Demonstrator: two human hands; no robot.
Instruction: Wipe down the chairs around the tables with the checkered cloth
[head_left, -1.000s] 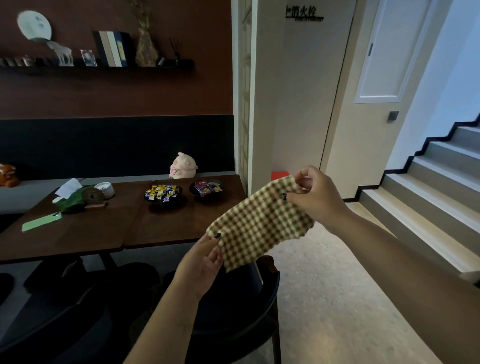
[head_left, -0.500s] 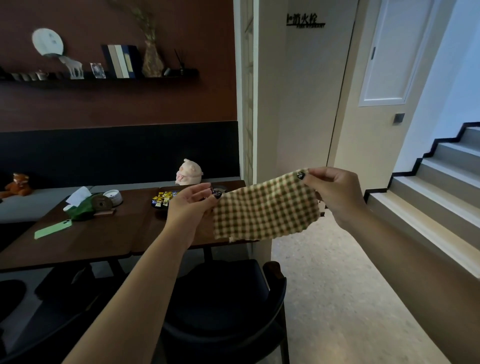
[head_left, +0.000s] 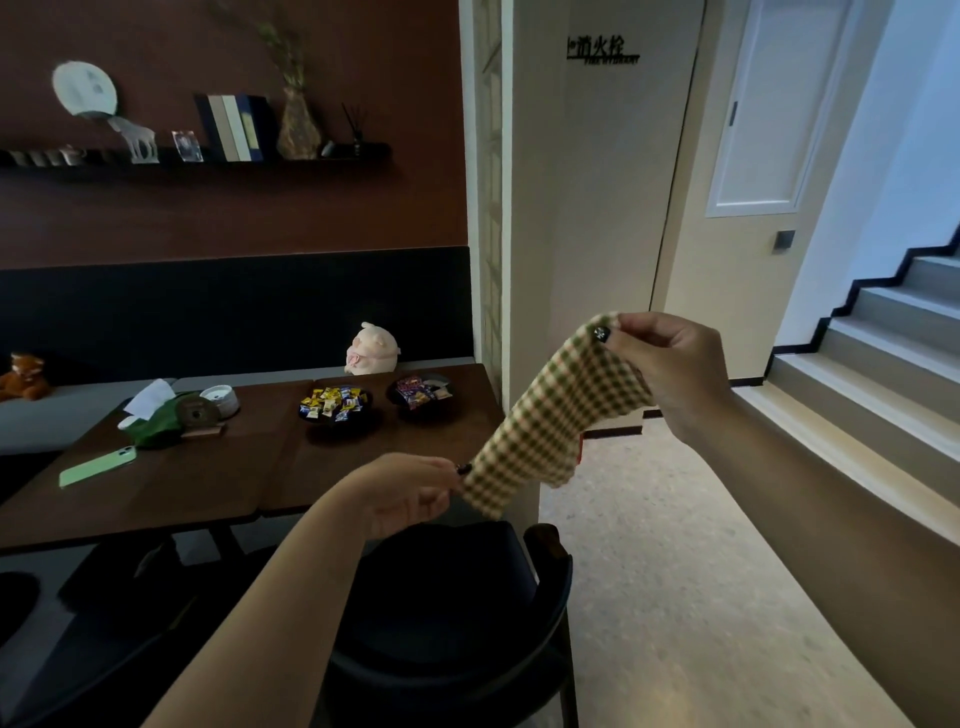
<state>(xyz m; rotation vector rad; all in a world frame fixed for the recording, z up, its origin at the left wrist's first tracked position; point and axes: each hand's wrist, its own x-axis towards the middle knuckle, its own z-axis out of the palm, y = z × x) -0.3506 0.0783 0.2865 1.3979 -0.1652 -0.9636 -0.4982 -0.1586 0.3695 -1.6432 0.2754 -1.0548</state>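
Between the hands, the checkered cloth (head_left: 558, 415) is stretched on a diagonal, pinched low by the left hand (head_left: 402, 491) and high by the right hand (head_left: 670, 371). Directly below, nearer the left hand, a dark chair (head_left: 452, 613) is tucked at the desk (head_left: 208, 483).

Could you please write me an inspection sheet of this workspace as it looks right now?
Surface: dark wooden table, two tops pushed together.
Job's things: checkered cloth held in the air, stretched slantwise between both hands; dark chair below it, at the table's near edge, not touched by the cloth.
Clutter: green phone, tissue pack, two bowls of wrapped sweets, pink pig figure.
Grippers: left hand pinches the cloth's lower corner; right hand pinches its upper corner.
Cables: nothing seen.
Surroundings: wall shelf with books and a vase, a bench behind the table, stairs to the right.
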